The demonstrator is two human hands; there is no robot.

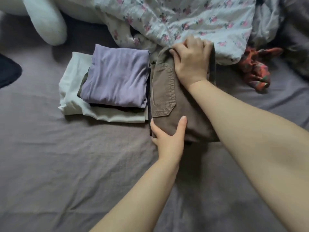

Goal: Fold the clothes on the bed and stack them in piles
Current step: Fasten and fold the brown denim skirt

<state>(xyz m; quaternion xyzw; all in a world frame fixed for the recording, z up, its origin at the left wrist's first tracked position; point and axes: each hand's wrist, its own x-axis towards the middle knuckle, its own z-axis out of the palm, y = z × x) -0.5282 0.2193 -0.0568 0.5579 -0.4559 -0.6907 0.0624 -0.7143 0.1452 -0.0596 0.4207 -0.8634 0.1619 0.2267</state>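
Item: folded brown trousers (168, 101), corduroy-like weave, one patch pocket uppermost. Lay at frame centre on the grey-mauve bedsheet (66, 164), long axis running from twelve to six o'clock.

Left hand (168, 136): gripped the near, six o'clock edge of the trousers, thumb on top of the cloth, fingers curled round the corner and down its nine o'clock side.

Right hand (190, 61): clasped the far, twelve o'clock end, fingers curled over the folded edge, palm on the upper surface.

Adjoining, at nine o'clock of the trousers and touching them: a pile of folded clothes, with a lilac top (115, 76) uppermost, dark layers beneath it, and a white garment (71, 91) at the bottom, its edges showing out at nine and six o'clock.

At twelve o'clock: a floral duvet (192, 19), white with pink sprigs, rumpled, its edge just behind the right hand.

At two o'clock: a crumpled red patterned cloth (257, 67), unfolded, on the sheet.

At ten o'clock, well apart: a white plush shape (48, 20).

At nine o'clock, frame edge: a dark navy cloth (8, 72), partly cut off.
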